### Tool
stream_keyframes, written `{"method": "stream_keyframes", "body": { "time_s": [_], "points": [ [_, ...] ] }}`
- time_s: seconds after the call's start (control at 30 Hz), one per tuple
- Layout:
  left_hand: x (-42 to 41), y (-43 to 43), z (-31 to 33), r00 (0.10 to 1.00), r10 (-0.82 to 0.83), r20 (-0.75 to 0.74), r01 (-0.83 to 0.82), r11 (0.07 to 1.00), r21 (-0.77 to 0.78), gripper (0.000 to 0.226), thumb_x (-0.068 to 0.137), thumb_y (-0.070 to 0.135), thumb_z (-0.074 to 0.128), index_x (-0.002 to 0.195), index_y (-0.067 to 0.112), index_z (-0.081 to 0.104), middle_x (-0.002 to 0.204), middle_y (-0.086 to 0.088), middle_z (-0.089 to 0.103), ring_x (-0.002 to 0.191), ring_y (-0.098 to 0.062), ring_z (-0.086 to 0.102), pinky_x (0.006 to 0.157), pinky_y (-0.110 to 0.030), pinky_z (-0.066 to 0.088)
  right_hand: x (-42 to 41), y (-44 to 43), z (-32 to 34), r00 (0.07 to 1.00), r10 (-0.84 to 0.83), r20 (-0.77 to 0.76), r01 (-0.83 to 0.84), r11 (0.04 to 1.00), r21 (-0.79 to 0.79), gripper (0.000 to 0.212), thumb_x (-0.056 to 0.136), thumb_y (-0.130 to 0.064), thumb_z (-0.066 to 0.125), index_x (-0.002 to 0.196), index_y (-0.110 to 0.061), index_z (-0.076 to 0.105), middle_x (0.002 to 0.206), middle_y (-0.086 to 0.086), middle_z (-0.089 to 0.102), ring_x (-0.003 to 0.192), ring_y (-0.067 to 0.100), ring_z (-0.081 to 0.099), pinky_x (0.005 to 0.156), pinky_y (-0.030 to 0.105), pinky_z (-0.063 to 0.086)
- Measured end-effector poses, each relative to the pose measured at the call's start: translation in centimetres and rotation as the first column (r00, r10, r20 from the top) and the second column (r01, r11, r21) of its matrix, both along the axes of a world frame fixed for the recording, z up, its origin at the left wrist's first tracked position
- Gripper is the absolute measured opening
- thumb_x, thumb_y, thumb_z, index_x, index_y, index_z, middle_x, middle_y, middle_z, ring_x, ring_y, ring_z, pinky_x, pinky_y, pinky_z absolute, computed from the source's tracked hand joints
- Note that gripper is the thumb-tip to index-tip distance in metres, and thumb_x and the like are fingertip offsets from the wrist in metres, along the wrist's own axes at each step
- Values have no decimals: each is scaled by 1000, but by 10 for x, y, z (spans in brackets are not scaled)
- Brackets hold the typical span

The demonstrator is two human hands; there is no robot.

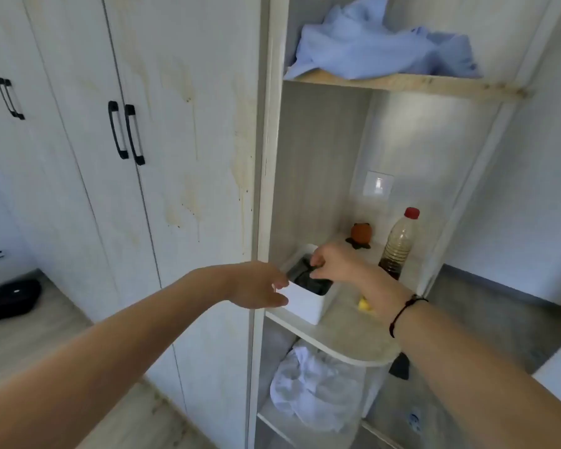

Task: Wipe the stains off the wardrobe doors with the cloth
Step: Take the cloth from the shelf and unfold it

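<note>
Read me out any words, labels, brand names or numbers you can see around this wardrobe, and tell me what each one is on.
No text here can be read.
Black object on the floor: a small pale mark, too small to read.
Bottle with the red cap: no label shows.
Small blue-marked thing low in the shelf unit: blurred, unreadable.
Wardrobe doors: stains only, no writing.

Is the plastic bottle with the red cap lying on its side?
No, the clear plastic bottle with the red cap stands upright on the pale shelf.
</note>
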State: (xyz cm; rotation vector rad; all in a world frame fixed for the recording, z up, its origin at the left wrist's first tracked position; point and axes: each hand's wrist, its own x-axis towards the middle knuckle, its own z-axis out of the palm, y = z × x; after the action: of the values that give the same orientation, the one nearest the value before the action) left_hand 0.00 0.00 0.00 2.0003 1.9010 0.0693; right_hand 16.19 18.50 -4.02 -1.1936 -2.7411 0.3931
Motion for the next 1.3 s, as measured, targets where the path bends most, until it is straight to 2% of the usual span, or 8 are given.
{"method": "stream_keyframes", "body": {
  "time_s": [0.13,0.33,0.5,0.63,0.77,0.9,1.1,1.3],
  "points": [
    [4,25,-11,992,111,57,-112,994,10,51,102,40,50,150,22,43,149,3,49,132,-18,49,110,-32,40,-19,14,-19,860,160,485,-117,986,-117,11,85,-17,64,94,-13,68,87,3,64,77,20,57,66,33,49],
    [21,64,-19,995,71,63,-73,997,29,36,101,30,51,135,19,51,132,-1,61,111,-19,58,96,-34,47,-37,33,-37,776,179,605,-126,984,-129,12,93,-8,49,87,-8,59,80,6,52,72,23,47,66,35,45],
    [26,81,-32,995,68,73,-68,998,1,31,100,29,48,130,20,48,118,-3,63,103,-23,61,93,-42,51,-39,39,-49,887,171,428,-132,984,-119,25,94,-14,56,118,-10,65,108,10,67,89,23,59,83,35,52],
    [22,95,-39,990,97,107,-101,994,36,27,100,20,45,127,16,42,93,-8,61,78,-21,57,70,-38,50,-31,51,-22,974,129,184,-109,988,-112,14,89,-9,62,83,-21,67,79,-9,60,79,14,59,69,27,45],
    [24,106,-48,980,139,144,-152,985,80,64,101,19,45,154,9,10,128,-15,54,106,-29,59,90,-37,50,-15,61,15,996,41,-79,-54,984,-167,16,84,-10,74,98,-15,78,92,-5,71,85,13,65,70,25,51],
    [24,119,-56,951,156,267,-203,966,160,86,96,21,57,157,12,-2,145,-14,45,118,-28,56,101,-38,48,-7,63,41,958,2,-286,-74,967,-244,10,84,-7,72,93,-10,78,91,7,75,80,13,67,66,18,49],
    [19,140,-59,782,160,602,-338,921,194,93,82,12,77,153,18,18,140,2,48,129,-20,51,105,-33,47,-14,69,52,830,-162,-533,-63,923,-379,7,77,-15,68,80,-11,74,83,8,69,84,21,63,73,33,48],
    [22,143,-72,861,300,410,-413,884,221,65,86,20,72,142,7,41,129,-8,60,115,-24,59,97,-33,48,-19,66,29,831,-215,-514,42,944,-328,9,87,-8,67,93,-9,75,89,3,70,82,14,63,73,28,50]
  ]
}}
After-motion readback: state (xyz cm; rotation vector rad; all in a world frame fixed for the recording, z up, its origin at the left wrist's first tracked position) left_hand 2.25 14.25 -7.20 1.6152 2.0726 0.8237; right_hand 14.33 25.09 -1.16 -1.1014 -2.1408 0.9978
